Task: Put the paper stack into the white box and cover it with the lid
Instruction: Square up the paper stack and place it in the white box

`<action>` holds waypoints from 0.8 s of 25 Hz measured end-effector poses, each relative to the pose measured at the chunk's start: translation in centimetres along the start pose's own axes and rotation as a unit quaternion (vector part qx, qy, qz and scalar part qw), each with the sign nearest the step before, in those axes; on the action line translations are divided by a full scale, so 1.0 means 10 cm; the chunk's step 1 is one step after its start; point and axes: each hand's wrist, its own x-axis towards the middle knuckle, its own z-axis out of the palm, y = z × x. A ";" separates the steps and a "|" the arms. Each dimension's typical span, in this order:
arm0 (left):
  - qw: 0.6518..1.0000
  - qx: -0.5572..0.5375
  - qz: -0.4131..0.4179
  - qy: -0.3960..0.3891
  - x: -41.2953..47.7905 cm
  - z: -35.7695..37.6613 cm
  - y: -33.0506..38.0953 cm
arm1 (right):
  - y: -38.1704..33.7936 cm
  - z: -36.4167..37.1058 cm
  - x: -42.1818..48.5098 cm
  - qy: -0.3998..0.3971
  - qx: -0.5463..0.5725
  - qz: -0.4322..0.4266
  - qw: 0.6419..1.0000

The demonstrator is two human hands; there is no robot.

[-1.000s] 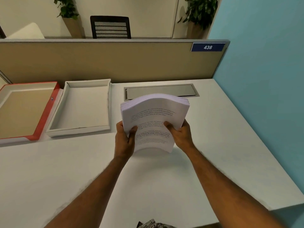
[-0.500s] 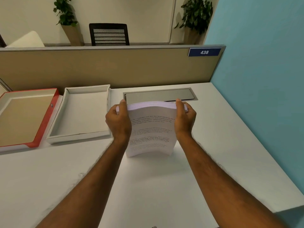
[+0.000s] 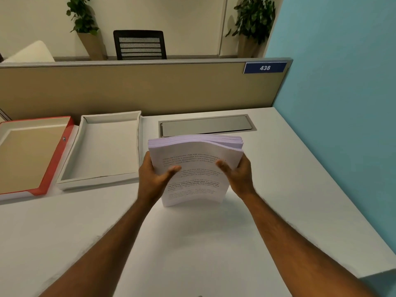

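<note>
The left hand [image 3: 153, 179] grips the left side of the paper stack [image 3: 196, 168], thumb on the front page, and the right hand [image 3: 236, 174] grips the right side the same way. The stack stands on its bottom edge on the white desk [image 3: 278, 179], and its top bends a little toward the back. The white box [image 3: 105, 146] sits open and empty just to the left of the stack. Left of the box lies the lid [image 3: 32, 155] (it has a red rim), turned upside down. So nothing is in the box yet. It looks like the person is tidying the pages. The job is only at its start: the paper has to go into the box, and then the lid has to be flipped over and put on top.
</note>
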 end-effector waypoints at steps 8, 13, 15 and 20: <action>0.995 0.085 -0.039 -0.016 -0.22 0.05 -0.32 | 0.53 0.00 -0.10 -0.046 -0.128 0.044 0.990; 0.985 0.162 -0.054 0.030 -0.12 0.15 -0.34 | 0.54 0.00 -0.06 -0.013 -0.160 0.011 0.987; 0.983 0.168 -0.068 0.027 -0.10 0.14 -0.34 | 0.55 0.00 -0.02 -0.014 -0.165 0.035 0.986; 0.978 0.143 -0.151 0.018 -0.05 0.16 -0.31 | 0.54 0.01 0.03 -0.021 -0.121 0.123 0.985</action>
